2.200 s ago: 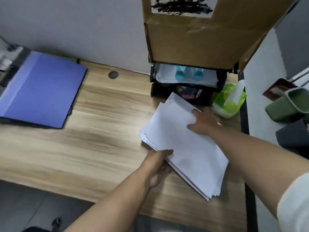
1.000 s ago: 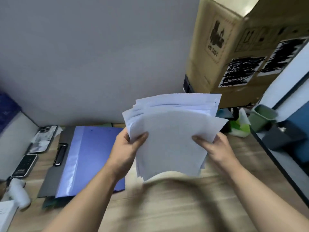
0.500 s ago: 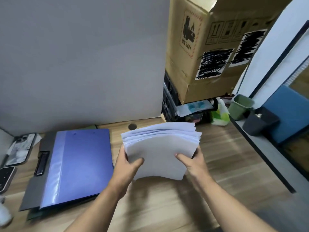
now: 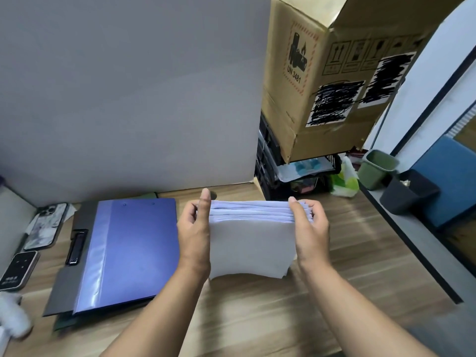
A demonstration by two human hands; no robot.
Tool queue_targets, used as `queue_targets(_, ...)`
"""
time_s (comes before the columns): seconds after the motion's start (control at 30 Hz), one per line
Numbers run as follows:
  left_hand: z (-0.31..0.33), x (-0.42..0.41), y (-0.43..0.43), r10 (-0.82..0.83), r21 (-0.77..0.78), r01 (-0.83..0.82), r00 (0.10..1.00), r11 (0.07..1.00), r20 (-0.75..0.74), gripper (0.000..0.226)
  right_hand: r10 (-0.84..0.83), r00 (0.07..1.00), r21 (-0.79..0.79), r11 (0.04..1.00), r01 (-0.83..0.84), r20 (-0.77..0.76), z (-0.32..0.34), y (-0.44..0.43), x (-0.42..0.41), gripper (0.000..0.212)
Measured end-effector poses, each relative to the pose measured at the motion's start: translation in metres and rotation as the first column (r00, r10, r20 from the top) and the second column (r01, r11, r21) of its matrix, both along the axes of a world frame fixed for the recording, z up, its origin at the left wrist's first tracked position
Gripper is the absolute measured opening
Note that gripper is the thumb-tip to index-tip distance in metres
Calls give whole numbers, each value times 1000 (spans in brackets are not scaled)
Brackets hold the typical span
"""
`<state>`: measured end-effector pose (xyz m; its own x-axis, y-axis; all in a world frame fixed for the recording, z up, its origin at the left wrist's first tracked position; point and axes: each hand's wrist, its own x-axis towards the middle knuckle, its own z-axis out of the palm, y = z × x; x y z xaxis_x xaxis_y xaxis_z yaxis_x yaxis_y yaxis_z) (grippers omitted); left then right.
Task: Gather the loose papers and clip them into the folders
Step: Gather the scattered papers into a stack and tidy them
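Observation:
A stack of white papers (image 4: 251,240) stands upright on its bottom edge over the wooden desk (image 4: 283,318), its sheets squared together. My left hand (image 4: 194,231) presses flat against the stack's left side, thumb up at the top corner. On the right side, my right hand (image 4: 310,228) holds the papers, with fingers curled over the top edge. Left of the papers lies a blue folder (image 4: 128,253), closed, on a dark grey folder (image 4: 65,287) with a black clip (image 4: 76,247).
A large cardboard box (image 4: 322,73) sits on a black desk organiser (image 4: 270,176) at the back right. Two phones (image 4: 46,225) (image 4: 18,269) lie at the far left. A green bin (image 4: 376,168) and a dark bin (image 4: 407,190) stand beyond the desk's right edge.
The papers went from lying fanned on the desk to being lifted and squared upright between both hands. Since half a second ago, both hands shifted up the stack's sides and the sheets are more even.

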<state>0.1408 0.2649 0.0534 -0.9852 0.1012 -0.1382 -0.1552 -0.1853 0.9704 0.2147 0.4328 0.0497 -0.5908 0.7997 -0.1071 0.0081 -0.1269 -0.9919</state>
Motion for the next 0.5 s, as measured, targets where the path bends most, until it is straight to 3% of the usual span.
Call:
queue_targets(0.17, -10, -9, 3, 44, -129, -44, 999, 991, 0, 42, -33, 999, 20, 999, 32, 28, -2, 0, 0, 31)
queue_targets(0.3, -7, -8, -4, -76, -104, 70, 995, 992, -58, 41, 6, 1000, 21, 1000, -6, -10, -4, 4, 1, 32)
queue_targets(0.4, -10, -9, -17, -239, -142, 224, 965, 964, -104, 53, 155, 983, -11, 988, -156, -97, -10, 8, 8, 52)
queue_targets(0.5, -19, -15, -35, -407, -133, 397, 911, 908, -58, 66, 362, 927, -23, 930, -366, -99, -23, 19, 24, 68)
